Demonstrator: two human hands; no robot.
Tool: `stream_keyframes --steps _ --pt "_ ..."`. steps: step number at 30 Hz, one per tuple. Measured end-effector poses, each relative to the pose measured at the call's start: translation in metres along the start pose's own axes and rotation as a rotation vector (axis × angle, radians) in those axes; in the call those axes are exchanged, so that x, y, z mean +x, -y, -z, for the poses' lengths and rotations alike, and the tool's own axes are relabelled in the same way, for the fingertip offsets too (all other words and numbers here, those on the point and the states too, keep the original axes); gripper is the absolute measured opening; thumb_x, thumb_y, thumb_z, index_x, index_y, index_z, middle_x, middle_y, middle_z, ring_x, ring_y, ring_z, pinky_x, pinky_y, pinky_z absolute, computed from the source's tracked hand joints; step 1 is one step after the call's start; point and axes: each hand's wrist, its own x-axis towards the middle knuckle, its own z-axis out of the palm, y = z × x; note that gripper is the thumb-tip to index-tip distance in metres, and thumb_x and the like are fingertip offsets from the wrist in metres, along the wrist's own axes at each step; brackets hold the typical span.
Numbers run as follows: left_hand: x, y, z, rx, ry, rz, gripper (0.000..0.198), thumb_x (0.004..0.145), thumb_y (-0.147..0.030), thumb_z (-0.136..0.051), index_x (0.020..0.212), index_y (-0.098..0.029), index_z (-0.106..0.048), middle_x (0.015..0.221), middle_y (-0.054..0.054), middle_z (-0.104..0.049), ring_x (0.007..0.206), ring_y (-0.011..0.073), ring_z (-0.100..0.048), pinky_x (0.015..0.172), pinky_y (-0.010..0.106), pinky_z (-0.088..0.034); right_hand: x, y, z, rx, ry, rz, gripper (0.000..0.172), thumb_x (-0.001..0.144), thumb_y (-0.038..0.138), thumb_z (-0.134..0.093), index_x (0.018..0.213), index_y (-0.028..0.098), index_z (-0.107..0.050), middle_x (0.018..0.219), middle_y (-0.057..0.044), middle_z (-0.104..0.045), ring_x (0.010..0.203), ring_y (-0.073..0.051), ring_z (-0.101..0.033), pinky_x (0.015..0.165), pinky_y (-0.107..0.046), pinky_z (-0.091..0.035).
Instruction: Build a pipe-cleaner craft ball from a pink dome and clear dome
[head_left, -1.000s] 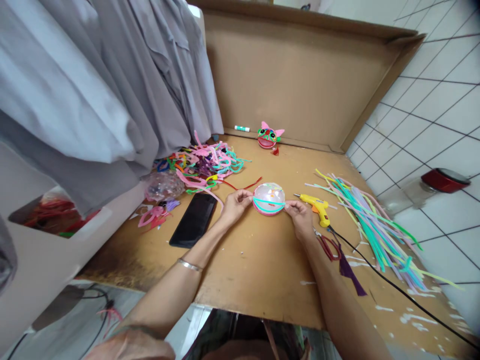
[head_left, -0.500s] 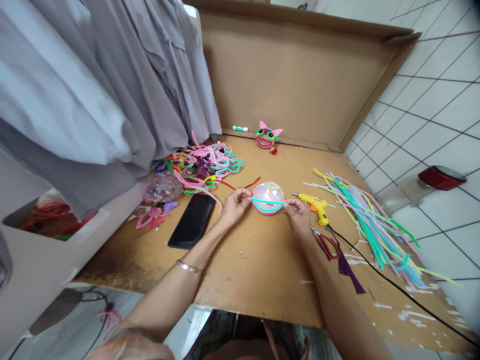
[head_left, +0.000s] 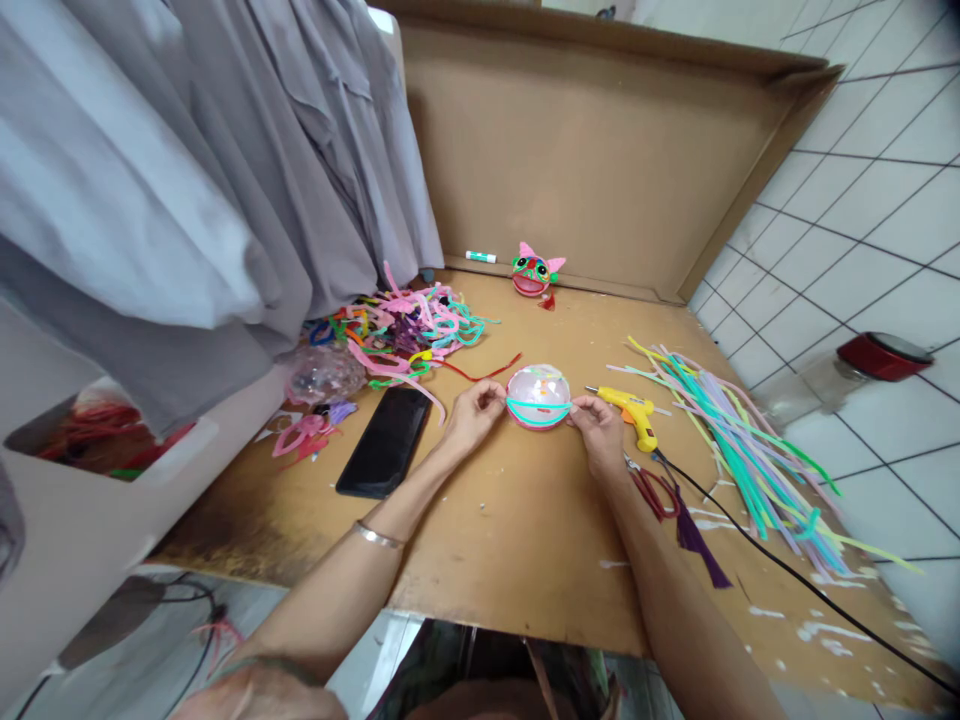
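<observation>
A clear round plastic ball (head_left: 538, 388) with a pink rim lies on the brown table (head_left: 480, 560), between my hands. Across its near side runs a turquoise pipe cleaner (head_left: 538, 405). My left hand (head_left: 476, 412) pinches the strip's left end at the ball's edge. On the other side, my right hand (head_left: 598, 428) pinches the right end with thumb and forefinger. Just right of that hand is a yellow glue gun (head_left: 631, 410), and red-handled scissors (head_left: 654, 492) lie by the right wrist.
A black phone (head_left: 384, 442) lies beside my left forearm. Tangled pipe cleaners (head_left: 420, 320) are piled at the back left, straight ones (head_left: 739, 440) at the right. A decorated pink-eared head (head_left: 532, 272) stands at the back. A purple tassel (head_left: 697, 540) and a black cord (head_left: 787, 572) lie right.
The ball and the turquoise strip have shifted slightly to the right, along with my hands. Both hands keep their pinch at the strip's ends.
</observation>
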Motion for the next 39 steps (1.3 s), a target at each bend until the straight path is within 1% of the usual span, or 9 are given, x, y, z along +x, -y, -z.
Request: stream_keyframes --steps 4,8,13,18,25,30,34,39 --pt "0.000 0.001 -0.002 -0.018 -0.020 -0.001 0.007 0.070 -0.022 -0.058 0.074 -0.016 -0.058 0.068 -0.002 -0.059 0.063 0.0097 -0.051 0.064 0.022 -0.041 -0.001 0.000 -0.002 -0.030 -0.018 0.009 0.034 0.061 0.050 -0.075 0.074 0.021 -0.062 0.069 0.000 -0.065 0.063 -0.016 -0.059 0.066 -0.032 -0.050" --pt "0.000 0.003 -0.004 -0.030 -0.043 0.010 0.006 0.070 -0.022 -0.058 0.073 -0.016 -0.058 0.068 -0.002 -0.060 0.062 0.0102 -0.051 0.063 0.022 -0.041 -0.004 0.004 -0.004 -0.045 -0.013 0.028 0.035 0.063 0.052 -0.073 0.077 0.021 -0.062 0.073 -0.001 -0.067 0.067 -0.018 -0.061 0.069 -0.034 -0.051" --pt "0.000 0.004 -0.005 -0.016 -0.053 0.022 0.008 0.069 -0.022 -0.057 0.075 -0.016 -0.059 0.070 -0.001 -0.061 0.063 0.0108 -0.052 0.065 0.023 -0.042 -0.007 0.009 -0.005 -0.081 -0.010 0.039 0.039 0.063 0.056 -0.072 0.077 0.021 -0.061 0.071 -0.001 -0.066 0.067 -0.019 -0.061 0.067 -0.033 -0.049" --pt "-0.004 -0.002 -0.004 0.034 -0.045 0.023 0.011 0.072 -0.021 -0.054 0.078 -0.016 -0.061 0.074 0.000 -0.064 0.067 0.0117 -0.055 0.069 0.024 -0.044 -0.006 0.009 -0.006 -0.059 -0.036 -0.001 0.045 0.057 0.057 -0.077 0.078 0.020 -0.061 0.071 -0.001 -0.066 0.067 -0.018 -0.061 0.067 -0.034 -0.050" --pt "-0.008 -0.013 -0.004 0.125 -0.020 -0.004 0.016 0.081 -0.031 -0.053 0.080 -0.016 -0.059 0.075 0.000 -0.063 0.067 0.0118 -0.055 0.069 0.024 -0.044 -0.005 0.008 -0.006 -0.071 -0.037 0.022 0.042 0.060 0.056 -0.076 0.077 0.021 -0.060 0.069 0.000 -0.065 0.067 -0.018 -0.061 0.067 -0.034 -0.050" --pt "-0.008 -0.011 -0.003 0.234 -0.023 -0.087 0.027 0.085 -0.041 -0.053 0.077 -0.016 -0.058 0.072 0.000 -0.060 0.067 0.0129 -0.052 0.066 0.024 -0.042 -0.005 0.008 -0.007 -0.073 -0.049 0.011 0.041 0.059 0.056 -0.075 0.074 0.021 -0.060 0.068 0.000 -0.064 0.064 -0.017 -0.059 0.066 -0.033 -0.049" --pt "-0.009 -0.010 -0.001 0.309 0.005 -0.157 0.029 0.088 -0.042 -0.050 0.080 -0.016 -0.059 0.075 0.002 -0.061 0.070 0.0140 -0.054 0.069 0.026 -0.043 -0.004 0.007 -0.006 -0.082 -0.048 0.036 0.040 0.062 0.056 -0.073 0.073 0.021 -0.059 0.068 0.000 -0.063 0.064 -0.016 -0.057 0.065 -0.032 -0.048" --pt "-0.008 -0.009 0.001 0.351 0.047 -0.247 0.030 0.089 -0.044 -0.050 0.084 -0.016 -0.060 0.083 0.005 -0.065 0.076 0.0157 -0.058 0.074 0.028 -0.046 -0.004 0.006 -0.005 -0.069 -0.043 0.034 0.036 0.064 0.054 -0.072 0.072 0.021 -0.058 0.066 0.002 -0.061 0.062 -0.016 -0.056 0.065 -0.031 -0.047"
